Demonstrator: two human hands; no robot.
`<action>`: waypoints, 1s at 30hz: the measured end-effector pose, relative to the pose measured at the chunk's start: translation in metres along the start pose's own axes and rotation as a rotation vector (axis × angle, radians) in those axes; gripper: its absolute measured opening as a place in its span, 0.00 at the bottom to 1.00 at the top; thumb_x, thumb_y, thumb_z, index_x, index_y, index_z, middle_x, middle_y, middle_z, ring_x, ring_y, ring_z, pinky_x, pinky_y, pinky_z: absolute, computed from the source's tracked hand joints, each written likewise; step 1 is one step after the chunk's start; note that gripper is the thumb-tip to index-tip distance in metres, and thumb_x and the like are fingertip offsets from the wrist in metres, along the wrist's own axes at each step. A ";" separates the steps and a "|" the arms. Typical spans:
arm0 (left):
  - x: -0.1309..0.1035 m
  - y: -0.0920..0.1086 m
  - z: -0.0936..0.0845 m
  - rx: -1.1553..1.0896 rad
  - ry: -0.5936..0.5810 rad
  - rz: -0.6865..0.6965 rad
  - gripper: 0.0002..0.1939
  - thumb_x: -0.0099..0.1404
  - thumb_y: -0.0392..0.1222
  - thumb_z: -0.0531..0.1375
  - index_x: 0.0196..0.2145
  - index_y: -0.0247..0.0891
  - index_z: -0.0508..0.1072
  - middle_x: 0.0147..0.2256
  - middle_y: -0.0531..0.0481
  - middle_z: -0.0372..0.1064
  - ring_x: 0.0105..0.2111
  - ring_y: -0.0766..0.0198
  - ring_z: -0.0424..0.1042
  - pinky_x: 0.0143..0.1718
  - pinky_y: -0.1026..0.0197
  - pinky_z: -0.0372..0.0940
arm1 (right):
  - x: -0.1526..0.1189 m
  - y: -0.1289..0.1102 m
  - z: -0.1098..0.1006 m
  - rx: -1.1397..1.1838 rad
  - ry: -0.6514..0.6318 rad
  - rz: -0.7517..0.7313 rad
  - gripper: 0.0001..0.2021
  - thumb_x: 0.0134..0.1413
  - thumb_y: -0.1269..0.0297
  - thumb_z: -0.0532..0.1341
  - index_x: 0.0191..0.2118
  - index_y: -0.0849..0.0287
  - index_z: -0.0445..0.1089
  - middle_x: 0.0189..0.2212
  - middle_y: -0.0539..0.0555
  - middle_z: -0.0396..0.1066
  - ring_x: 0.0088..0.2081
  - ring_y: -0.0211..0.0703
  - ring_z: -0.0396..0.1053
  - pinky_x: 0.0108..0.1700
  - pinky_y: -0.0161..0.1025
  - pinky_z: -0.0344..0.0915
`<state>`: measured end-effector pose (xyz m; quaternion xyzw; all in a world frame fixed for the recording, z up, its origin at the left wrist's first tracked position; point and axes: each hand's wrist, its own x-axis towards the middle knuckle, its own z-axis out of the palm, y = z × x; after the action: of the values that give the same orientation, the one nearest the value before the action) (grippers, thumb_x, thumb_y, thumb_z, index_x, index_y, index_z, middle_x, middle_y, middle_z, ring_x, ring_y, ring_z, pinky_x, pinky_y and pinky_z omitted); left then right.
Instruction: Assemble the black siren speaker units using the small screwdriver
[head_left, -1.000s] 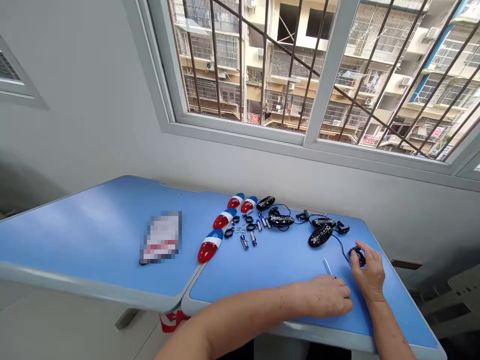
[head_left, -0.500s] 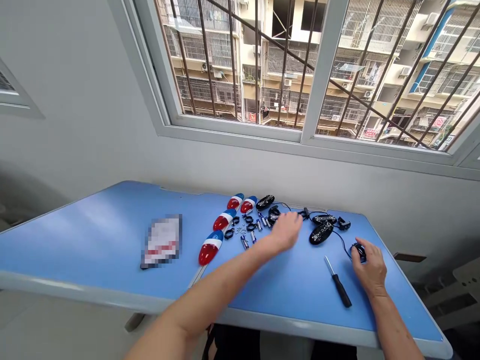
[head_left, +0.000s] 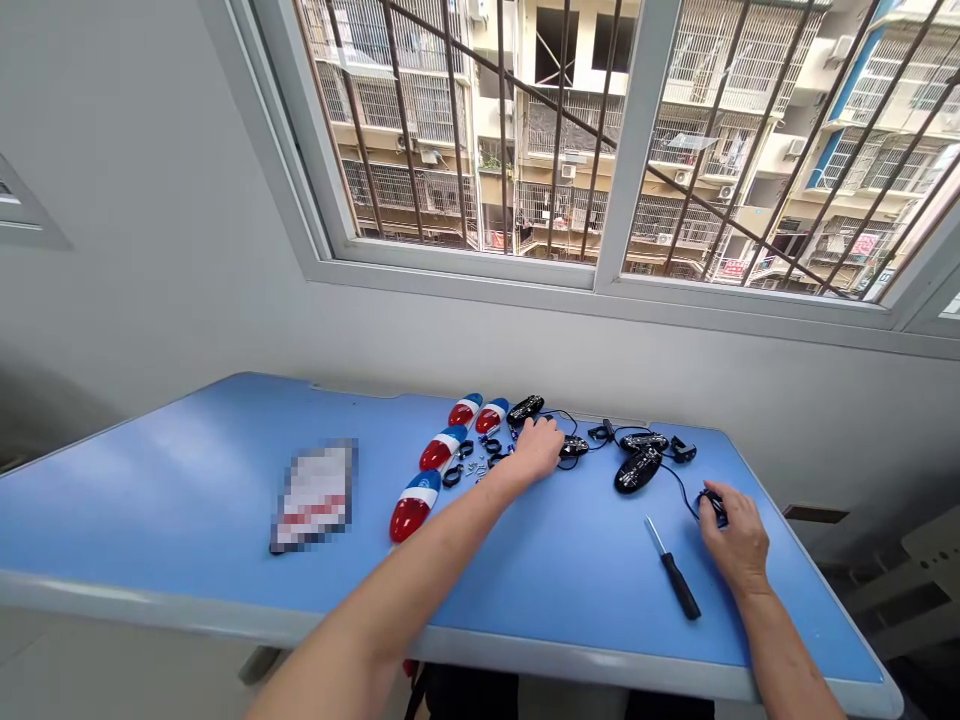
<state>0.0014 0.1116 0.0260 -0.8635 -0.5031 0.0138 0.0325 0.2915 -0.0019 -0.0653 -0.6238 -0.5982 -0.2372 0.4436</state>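
My left hand (head_left: pixel 538 448) reaches over the cluster of small parts at the back of the table, beside a black oval piece (head_left: pixel 574 447); its fingertips are bent and what they touch is hidden. At the right, my right hand (head_left: pixel 735 530) has its fingers curled round a small black part (head_left: pixel 712 507) with a cable. That cable runs to a larger black oval unit (head_left: pixel 638 470). Between the hands, nearer the front, lies a screwdriver (head_left: pixel 680 585) with a black handle.
Several red, white and blue oval covers (head_left: pixel 415 506) lie left of black ring clamps (head_left: pixel 452 475) and screws. A blurred packet (head_left: pixel 313 497) is farther left. Another black clamp (head_left: pixel 682 450) sits at the back right. The blue table (head_left: pixel 187 490) meets the wall.
My left hand has moved left over the small parts, uncovering the black oval piece beside it. My right hand keeps its hold on the black part. The view has shifted slightly.
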 end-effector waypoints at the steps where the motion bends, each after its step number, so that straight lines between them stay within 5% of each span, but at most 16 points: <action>1: -0.001 0.002 -0.001 0.002 0.005 0.008 0.08 0.60 0.38 0.59 0.38 0.37 0.72 0.45 0.41 0.67 0.49 0.50 0.63 0.52 0.49 0.56 | 0.000 0.000 0.000 0.002 -0.002 0.004 0.14 0.56 0.61 0.52 0.39 0.62 0.72 0.35 0.59 0.74 0.38 0.48 0.69 0.40 0.43 0.68; 14: -0.024 0.034 -0.003 -0.113 0.009 0.096 0.08 0.62 0.40 0.60 0.40 0.37 0.69 0.44 0.44 0.69 0.47 0.54 0.67 0.44 0.59 0.63 | -0.002 0.004 0.001 0.017 -0.038 0.037 0.14 0.56 0.62 0.52 0.38 0.61 0.73 0.35 0.58 0.75 0.38 0.48 0.69 0.40 0.42 0.67; 30: -0.011 0.054 0.006 -0.228 0.011 -0.077 0.11 0.64 0.43 0.59 0.43 0.37 0.69 0.45 0.42 0.68 0.50 0.52 0.66 0.46 0.57 0.64 | 0.000 0.003 -0.002 0.015 -0.071 0.067 0.16 0.56 0.60 0.51 0.38 0.62 0.74 0.35 0.59 0.75 0.37 0.47 0.70 0.39 0.42 0.67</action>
<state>0.0423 0.0757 0.0164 -0.8418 -0.5339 -0.0497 -0.0625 0.2949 -0.0027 -0.0649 -0.6484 -0.5939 -0.1954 0.4343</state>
